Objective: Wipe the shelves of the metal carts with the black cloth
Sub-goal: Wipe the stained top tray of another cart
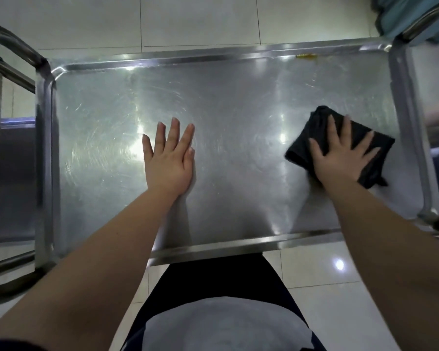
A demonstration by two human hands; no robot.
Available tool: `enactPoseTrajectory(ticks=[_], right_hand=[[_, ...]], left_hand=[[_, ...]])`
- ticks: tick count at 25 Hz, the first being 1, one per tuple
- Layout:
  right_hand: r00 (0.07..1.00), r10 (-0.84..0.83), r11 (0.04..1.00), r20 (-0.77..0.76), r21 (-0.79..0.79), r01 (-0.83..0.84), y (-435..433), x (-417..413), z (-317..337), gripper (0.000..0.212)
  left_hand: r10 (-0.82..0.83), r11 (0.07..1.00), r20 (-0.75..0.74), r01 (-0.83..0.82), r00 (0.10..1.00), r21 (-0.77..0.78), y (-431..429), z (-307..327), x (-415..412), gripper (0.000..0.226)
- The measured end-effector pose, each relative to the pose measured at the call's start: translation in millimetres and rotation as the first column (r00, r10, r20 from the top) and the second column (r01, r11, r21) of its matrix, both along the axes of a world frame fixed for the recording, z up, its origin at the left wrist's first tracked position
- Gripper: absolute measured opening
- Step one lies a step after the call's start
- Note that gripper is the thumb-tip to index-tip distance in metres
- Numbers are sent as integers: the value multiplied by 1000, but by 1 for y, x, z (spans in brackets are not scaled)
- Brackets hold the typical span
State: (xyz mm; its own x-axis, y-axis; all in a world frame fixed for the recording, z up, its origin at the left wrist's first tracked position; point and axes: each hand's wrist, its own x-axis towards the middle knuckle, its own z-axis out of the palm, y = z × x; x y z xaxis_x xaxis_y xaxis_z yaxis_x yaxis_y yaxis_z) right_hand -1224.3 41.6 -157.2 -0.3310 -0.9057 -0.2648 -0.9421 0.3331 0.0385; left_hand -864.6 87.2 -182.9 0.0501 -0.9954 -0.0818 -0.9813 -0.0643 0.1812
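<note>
A person leans over the top shelf of a metal cart, seen from above. The right hand presses flat, fingers spread wide, on a folded black cloth lying near the shelf's right edge. The left hand rests flat on the bare metal near the middle, fingers straight, holding nothing. A small yellow smear marks the far rim toward the right corner.

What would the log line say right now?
step: wiping shelf | right hand: flat on black cloth | left hand: flat on shelf
</note>
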Motion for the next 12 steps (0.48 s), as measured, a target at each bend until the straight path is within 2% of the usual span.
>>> enactPoseTrajectory(ticks=[1,3,6,8,9,10,12], right_hand=[[1000,30,1000,-4,-5,-30,2,27,-2,85],[966,252,968,52,9,-253,17,93,-7,83],[789,605,796,104,-72,-601,69,170,-9,79],[689,715,699,118,-148,-700,87,157,-6,75],[675,731,680,101,-189,-708,87,130,-8,74],[711,700,709,69,-192,-679,84,95,-10,74],[870,493,865,11,-107,-489,80,18,-10,75]], left_hand=[[0,1000,-7,0,1000,8,0,0,1,53],[-2,1000,-40,3,999,31,-2,3,5,53],[-25,998,-101,31,995,63,-3,9,17,55],[-96,993,-53,99,994,63,3,11,25,55],[-131,990,-17,132,991,58,8,12,27,55],[-150,988,5,149,989,49,11,12,27,55],[-146,988,2,146,989,40,15,12,24,54]])
